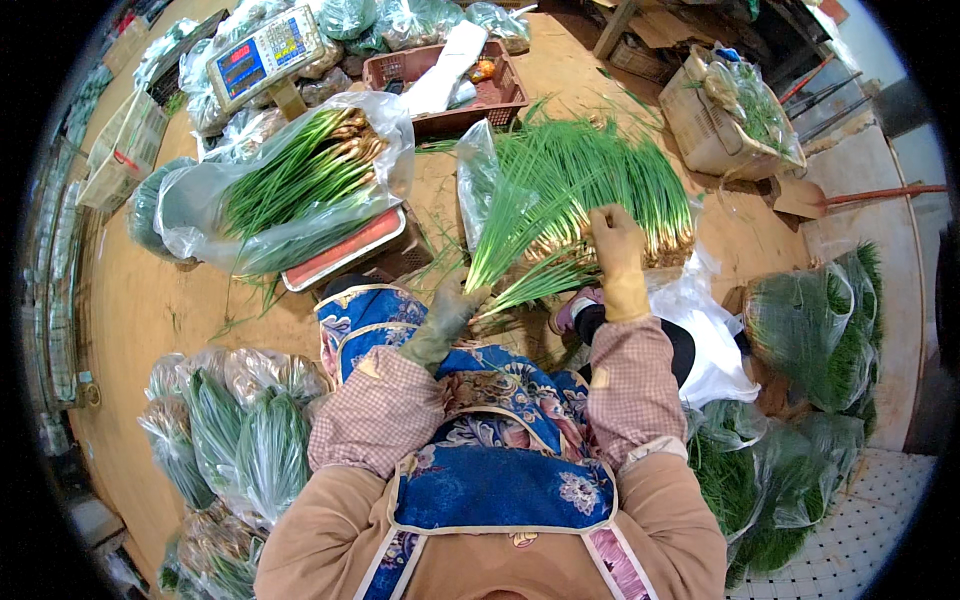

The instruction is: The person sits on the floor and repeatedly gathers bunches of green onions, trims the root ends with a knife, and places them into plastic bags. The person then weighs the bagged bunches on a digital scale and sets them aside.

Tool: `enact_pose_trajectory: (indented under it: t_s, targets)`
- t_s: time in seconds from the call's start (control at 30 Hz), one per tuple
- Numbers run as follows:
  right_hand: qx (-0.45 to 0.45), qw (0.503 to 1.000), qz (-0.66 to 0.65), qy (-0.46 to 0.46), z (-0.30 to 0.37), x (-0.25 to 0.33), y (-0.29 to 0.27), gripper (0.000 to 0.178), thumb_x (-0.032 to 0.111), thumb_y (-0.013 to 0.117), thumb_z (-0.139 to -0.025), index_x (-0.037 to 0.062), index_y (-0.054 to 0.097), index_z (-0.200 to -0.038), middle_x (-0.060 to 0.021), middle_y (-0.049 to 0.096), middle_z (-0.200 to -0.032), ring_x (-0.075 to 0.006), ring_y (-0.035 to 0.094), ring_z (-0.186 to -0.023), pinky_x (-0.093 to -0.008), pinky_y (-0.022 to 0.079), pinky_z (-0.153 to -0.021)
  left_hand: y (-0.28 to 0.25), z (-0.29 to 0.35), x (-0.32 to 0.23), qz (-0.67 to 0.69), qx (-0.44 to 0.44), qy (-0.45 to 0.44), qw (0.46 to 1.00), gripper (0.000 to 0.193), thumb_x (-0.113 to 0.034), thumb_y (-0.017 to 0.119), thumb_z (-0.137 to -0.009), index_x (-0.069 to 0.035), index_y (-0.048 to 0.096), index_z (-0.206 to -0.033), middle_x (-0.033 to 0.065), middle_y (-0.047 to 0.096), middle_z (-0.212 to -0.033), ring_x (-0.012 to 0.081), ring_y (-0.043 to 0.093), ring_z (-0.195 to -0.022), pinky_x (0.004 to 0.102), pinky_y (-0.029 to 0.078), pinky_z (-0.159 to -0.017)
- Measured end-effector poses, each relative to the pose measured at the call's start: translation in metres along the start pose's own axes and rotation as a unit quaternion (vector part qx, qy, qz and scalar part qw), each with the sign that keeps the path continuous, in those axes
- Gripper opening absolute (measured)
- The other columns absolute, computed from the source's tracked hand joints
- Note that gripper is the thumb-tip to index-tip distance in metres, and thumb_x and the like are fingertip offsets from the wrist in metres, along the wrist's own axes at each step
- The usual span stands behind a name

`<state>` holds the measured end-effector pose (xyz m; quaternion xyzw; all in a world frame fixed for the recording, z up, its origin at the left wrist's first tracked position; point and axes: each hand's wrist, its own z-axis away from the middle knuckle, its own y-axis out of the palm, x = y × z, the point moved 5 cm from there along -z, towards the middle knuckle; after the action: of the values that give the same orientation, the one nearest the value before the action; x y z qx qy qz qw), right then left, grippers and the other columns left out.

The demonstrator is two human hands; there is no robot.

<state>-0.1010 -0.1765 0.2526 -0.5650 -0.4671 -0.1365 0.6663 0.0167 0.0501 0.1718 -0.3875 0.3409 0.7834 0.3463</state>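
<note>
My left hand (448, 312), in a grey-green glove, is closed round the root ends of a small bunch of green onions (505, 235); their leaves point up and away. My right hand (617, 240), in a yellowish glove, is at the front edge of a large pile of green onions (640, 180), fingers curled down. Anything in those fingers is hidden. Between my hands, a few more green onions (540, 282) lie slanting over my lap. At the left, a clear plastic bag (190, 210) with green onions lies open on a scale with a red platform (345, 250).
The scale's display (262, 58) rises at the back left. Behind the pile is a reddish-brown crate (500, 100). A pale crate (690, 110) and a shovel (800, 198) are at the right. Bagged greens (245, 440) lie left of me, others (815, 320) on the right beside white plastic (700, 330).
</note>
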Motion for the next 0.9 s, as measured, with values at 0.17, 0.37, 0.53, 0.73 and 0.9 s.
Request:
enact_pose_trajectory:
  t_s: [0.17, 0.37, 0.53, 0.73, 0.9]
  targets:
    - [0.393, 0.903, -0.143, 0.099, 0.097, 0.014, 0.064, 0.038, 0.036, 0.054, -0.083, 0.0004, 0.055, -0.095, -0.0072, 0.061, -0.082, -0.0131, 0.058, -0.065, -0.0251, 0.047, -0.052, -0.005, -0.008, -0.005, -0.265, -0.131, 0.216, 0.931, 0.027, -0.014, 0.056, -0.075, 0.0, 0.052, -0.098, 0.0121, 0.058, -0.083, 0.0266, 0.055, -0.075, 0.036, 0.044, -0.068]
    - [0.291, 0.765, -0.521, 0.241, 0.117, -0.042, 0.12, 0.031, 0.027, 0.05, -0.086, 0.0007, 0.051, -0.102, -0.0039, 0.058, -0.09, -0.0127, 0.054, -0.074, -0.0258, 0.045, -0.058, 0.046, 0.01, -0.026, -0.277, 0.029, 0.333, 0.901, 0.025, -0.019, 0.059, -0.073, -0.001, 0.053, -0.09, 0.0152, 0.057, -0.087, 0.0295, 0.056, -0.084, 0.0351, 0.044, -0.076]
    - [0.349, 0.77, -0.519, 0.129, 0.118, -0.019, 0.106, 0.025, 0.021, 0.049, -0.086, 0.0019, 0.051, -0.103, -0.0025, 0.057, -0.084, -0.0117, 0.054, -0.07, -0.0238, 0.043, -0.063, 0.02, 0.006, 0.008, 0.027, 0.034, -0.004, 0.999, 0.029, -0.024, 0.058, -0.08, -0.002, 0.05, -0.096, 0.0081, 0.055, -0.086, 0.0171, 0.057, -0.078, 0.0308, 0.048, -0.069]
    - [0.318, 0.871, -0.337, 0.164, 0.116, -0.038, 0.101, 0.031, 0.023, 0.055, -0.083, 0.0013, 0.052, -0.105, -0.003, 0.057, -0.078, -0.0097, 0.053, -0.071, -0.0226, 0.043, -0.064, 0.032, 0.008, 0.004, 0.168, 0.128, -0.068, 0.975, 0.033, -0.023, 0.055, -0.083, -0.001, 0.046, -0.107, 0.0069, 0.054, -0.094, 0.0151, 0.056, -0.082, 0.0268, 0.048, -0.071]
    - [0.117, 0.965, -0.228, 0.057, 0.067, -0.021, 0.039, 0.03, 0.015, 0.058, -0.078, 0.0019, 0.054, -0.105, -0.008, 0.062, -0.079, -0.0108, 0.057, -0.067, -0.0229, 0.045, -0.061, 0.032, 0.006, 0.003, 0.096, 0.119, -0.048, 0.987, 0.034, -0.015, 0.049, -0.086, 0.0, 0.042, -0.115, 0.0075, 0.054, -0.097, 0.0141, 0.057, -0.082, 0.0223, 0.047, -0.066]
